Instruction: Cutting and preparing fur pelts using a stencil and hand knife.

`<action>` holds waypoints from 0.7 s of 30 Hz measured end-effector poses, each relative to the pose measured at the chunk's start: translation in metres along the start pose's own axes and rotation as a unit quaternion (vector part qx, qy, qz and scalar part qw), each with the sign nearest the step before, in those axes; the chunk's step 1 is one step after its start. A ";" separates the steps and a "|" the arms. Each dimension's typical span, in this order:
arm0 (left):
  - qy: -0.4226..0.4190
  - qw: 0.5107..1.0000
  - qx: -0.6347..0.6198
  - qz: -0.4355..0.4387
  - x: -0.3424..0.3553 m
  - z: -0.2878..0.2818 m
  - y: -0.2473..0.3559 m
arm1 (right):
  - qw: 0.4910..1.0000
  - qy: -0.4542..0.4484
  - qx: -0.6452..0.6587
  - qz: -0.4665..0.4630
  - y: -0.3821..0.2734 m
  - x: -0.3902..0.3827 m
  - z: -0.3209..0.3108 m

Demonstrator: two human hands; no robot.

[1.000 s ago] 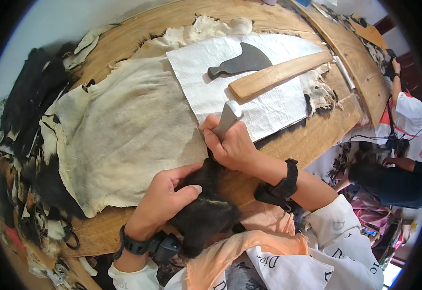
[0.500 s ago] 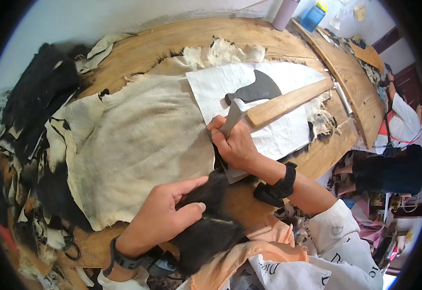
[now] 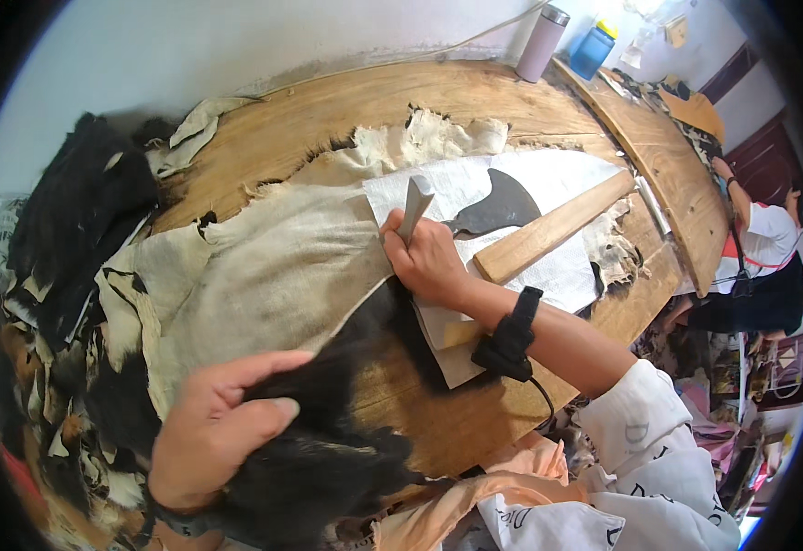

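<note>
At centre frame the right hand (image 3: 429, 262) has its grip closed around a pale-handled knife (image 3: 413, 209), the blade hidden where it meets the hide (image 3: 264, 275) spread pale side up across the wooden table (image 3: 475, 92). At lower left the left hand (image 3: 213, 427) has its grip half closed, fingers curled on the black fur (image 3: 328, 459) of the lifted edge. If that fur slips, the cut could wander or tear the skin; the knife might also nick the paper sheet (image 3: 548, 271) beneath. Counted: one knife, one hide in work, one dark cleaver (image 3: 503, 207) with a wooden handle, two bottles (image 3: 544, 41) at upper right
</note>
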State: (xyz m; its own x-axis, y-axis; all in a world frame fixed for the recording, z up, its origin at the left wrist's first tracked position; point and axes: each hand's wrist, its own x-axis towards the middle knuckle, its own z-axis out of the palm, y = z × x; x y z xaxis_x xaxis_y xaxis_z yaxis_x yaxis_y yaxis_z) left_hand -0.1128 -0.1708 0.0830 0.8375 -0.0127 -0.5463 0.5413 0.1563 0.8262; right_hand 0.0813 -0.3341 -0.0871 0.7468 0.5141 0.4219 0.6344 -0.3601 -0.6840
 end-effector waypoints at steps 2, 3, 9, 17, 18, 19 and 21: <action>0.039 0.999 0.012 -0.010 -0.003 -0.004 0.013 | 1.000 0.007 -0.002 0.007 0.007 0.009 0.001; 0.065 0.998 -0.014 0.013 -0.001 -0.005 0.010 | 1.000 0.013 -0.013 0.004 0.012 0.013 0.001; 0.316 0.811 0.465 0.160 0.034 -0.096 0.014 | 0.999 -0.021 -0.008 0.049 0.012 0.028 0.012; 0.105 0.683 0.625 0.364 0.171 -0.003 -0.033 | 0.997 -0.015 0.039 0.065 0.017 0.026 0.004; 0.091 0.708 0.618 0.329 0.177 0.005 -0.036 | 0.997 -0.013 0.040 0.065 0.017 0.026 0.003; 0.090 0.706 0.620 0.331 0.184 0.006 -0.038 | 0.996 -0.026 0.048 0.068 0.017 0.026 0.002; 0.068 0.770 0.577 0.265 0.194 0.006 -0.038 | 0.995 -0.036 0.055 0.069 0.016 0.024 -0.002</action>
State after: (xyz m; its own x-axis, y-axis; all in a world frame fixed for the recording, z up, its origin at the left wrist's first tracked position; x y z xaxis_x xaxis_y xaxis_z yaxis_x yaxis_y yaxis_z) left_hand 0.0293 -0.1849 -0.0535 0.9905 -0.1326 -0.0356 -0.1007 -0.8781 0.4677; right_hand 0.1102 -0.3287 -0.0871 0.8067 0.5217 0.2775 0.4974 -0.3460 -0.7955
